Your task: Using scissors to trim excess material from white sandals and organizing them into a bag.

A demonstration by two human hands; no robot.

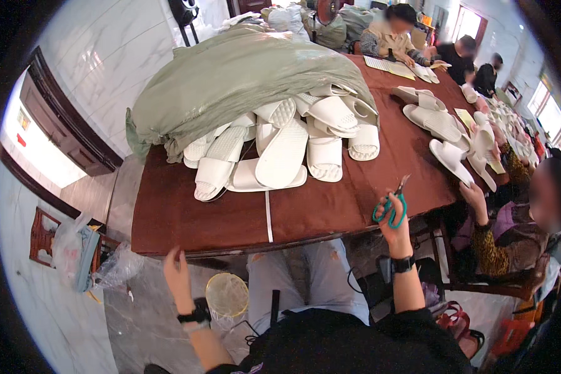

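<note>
My right hand is closed round a pair of scissors with green handles, fingers through the loops and the blades pointing up and away over the table's near edge. Off the table's front left edge hangs my left hand, fingers loosely stretched and nothing seen in it. Several white slippers with textured insoles spill in a heap from a big grey-green sack lying on the table. Both hands are apart from the slippers. A white strip runs down the cloth to the near edge.
A brown cloth covers the table. On the right, a co-worker's hand touches a white slipper beside others. More people sit farther along. A yellow-rimmed bin stands by my left leg; a chair with plastic bags is at the left.
</note>
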